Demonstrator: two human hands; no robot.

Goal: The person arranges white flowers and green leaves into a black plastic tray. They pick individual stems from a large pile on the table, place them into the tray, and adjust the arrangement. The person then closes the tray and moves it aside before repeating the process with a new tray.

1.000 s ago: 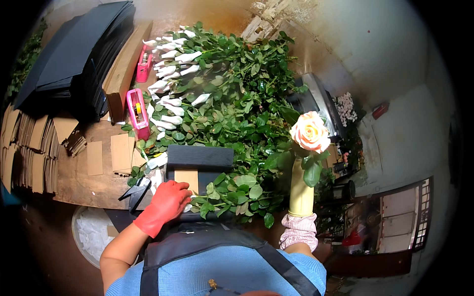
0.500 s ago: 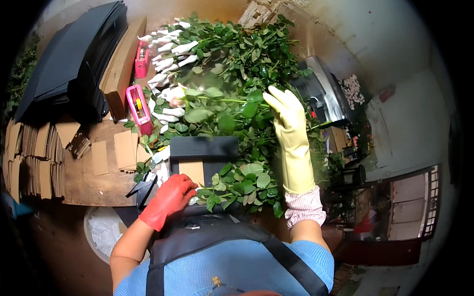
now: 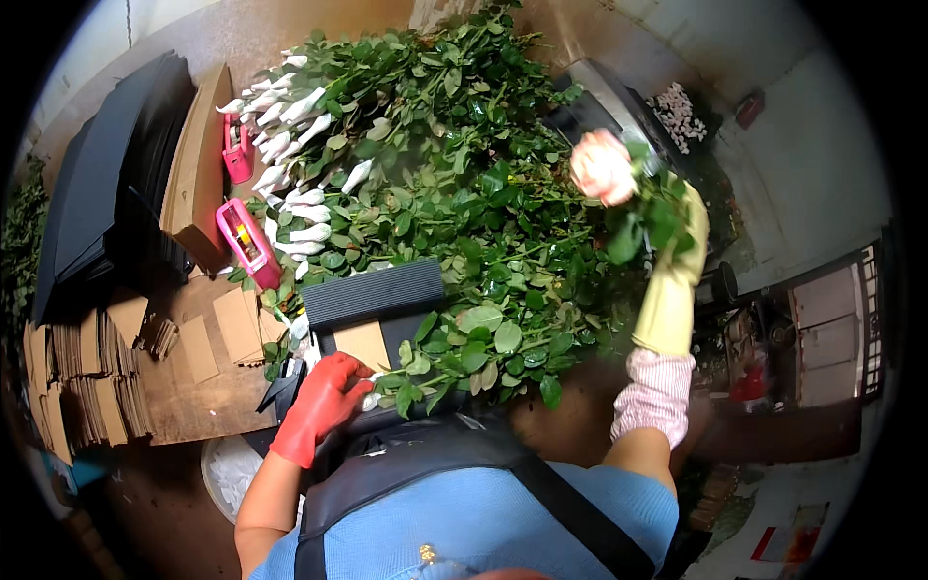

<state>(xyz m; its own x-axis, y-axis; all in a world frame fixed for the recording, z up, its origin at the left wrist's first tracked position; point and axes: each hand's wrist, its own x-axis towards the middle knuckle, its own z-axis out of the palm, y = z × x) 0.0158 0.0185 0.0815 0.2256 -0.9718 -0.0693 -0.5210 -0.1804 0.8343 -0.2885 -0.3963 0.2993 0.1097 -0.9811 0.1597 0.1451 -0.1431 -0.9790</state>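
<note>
My right hand (image 3: 688,232), in a yellow rubber glove, is raised on the right side, closed on a pink rose (image 3: 601,168). The bloom points left, and its leaves hide part of my fingers. At the table's near edge my left hand (image 3: 324,401), in a red rubber glove, has its fingers curled beside a tan cardboard piece (image 3: 362,345). A small white thing shows by the fingertips, next to leafy stems (image 3: 474,353); what the fingers hold is hidden. Behind the cardboard lies a dark corrugated sheet (image 3: 373,294).
A large heap of rose stems (image 3: 464,184) with white-wrapped heads (image 3: 307,104) covers the table's middle. Two pink tape dispensers (image 3: 248,244) stand left of it. Cardboard stacks (image 3: 89,379) and black sheets (image 3: 121,184) fill the left. A black stapler-like tool lies beside my left hand.
My right hand has moved right, from over the heap, carrying the pink rose off it. My left hand stays by the cardboard. The whole view has shifted slightly.
</note>
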